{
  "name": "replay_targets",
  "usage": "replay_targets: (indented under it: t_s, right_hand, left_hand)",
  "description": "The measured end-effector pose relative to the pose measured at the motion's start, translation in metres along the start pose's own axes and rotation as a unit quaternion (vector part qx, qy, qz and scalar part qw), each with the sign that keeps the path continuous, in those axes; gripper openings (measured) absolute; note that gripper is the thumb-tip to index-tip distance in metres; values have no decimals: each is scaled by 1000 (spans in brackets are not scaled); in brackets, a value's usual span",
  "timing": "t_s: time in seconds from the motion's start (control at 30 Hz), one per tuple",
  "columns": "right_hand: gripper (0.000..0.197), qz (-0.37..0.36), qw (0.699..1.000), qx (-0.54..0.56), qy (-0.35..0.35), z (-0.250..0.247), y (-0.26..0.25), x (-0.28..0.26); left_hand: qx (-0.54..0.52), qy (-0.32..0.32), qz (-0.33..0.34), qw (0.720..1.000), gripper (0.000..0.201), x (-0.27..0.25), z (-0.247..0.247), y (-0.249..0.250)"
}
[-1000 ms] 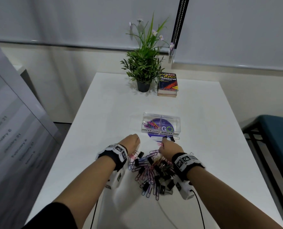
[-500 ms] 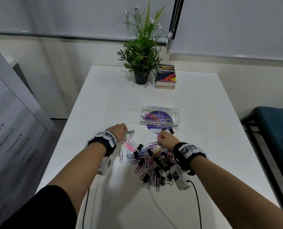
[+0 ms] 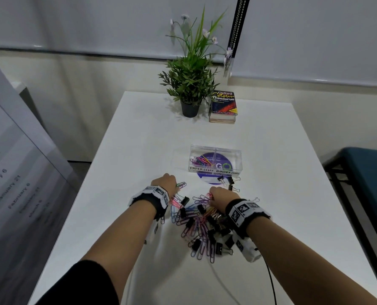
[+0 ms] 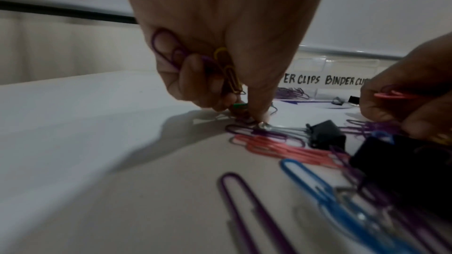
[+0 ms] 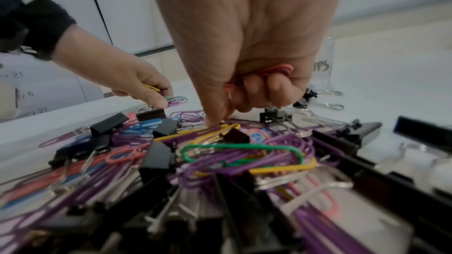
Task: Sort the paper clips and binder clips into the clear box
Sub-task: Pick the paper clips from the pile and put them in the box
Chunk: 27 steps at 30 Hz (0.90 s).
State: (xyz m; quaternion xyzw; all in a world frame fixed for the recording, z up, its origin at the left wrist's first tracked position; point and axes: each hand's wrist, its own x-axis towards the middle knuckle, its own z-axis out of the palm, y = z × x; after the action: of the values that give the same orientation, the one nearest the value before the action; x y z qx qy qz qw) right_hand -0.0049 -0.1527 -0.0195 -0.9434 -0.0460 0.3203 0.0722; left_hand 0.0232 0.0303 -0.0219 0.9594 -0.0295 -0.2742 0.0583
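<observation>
Purple and yellow paper clips (image 4: 221,61) are clutched in the curled left hand (image 3: 164,182), pink paper clips (image 5: 278,69) in the curled right hand (image 3: 221,198), both at the mixed clip pile (image 3: 201,227) just before the clear box (image 3: 215,160).

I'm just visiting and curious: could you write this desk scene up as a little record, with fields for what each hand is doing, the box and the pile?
Left hand: holds several paper clips, purple and yellow among them, fingertips down on the table.
Right hand: grips a bunch of pink paper clips over the pile.
Clear box: two compartments labelled PAPER CLIPS and BINDER CLIPS; coloured clips lie in the paper-clip side.
Pile: mixed coloured paper clips and black binder clips, between the wrists.
Behind the box: potted plant, thesaurus.
</observation>
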Motion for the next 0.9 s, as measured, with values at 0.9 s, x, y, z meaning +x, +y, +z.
replay_targets:
  t_s: [0.9]
  right_hand:
    - [24, -42, 992, -18, 117, -124, -24, 45]
  left_hand:
    - [-131, 162, 140, 968, 32, 17, -104, -13]
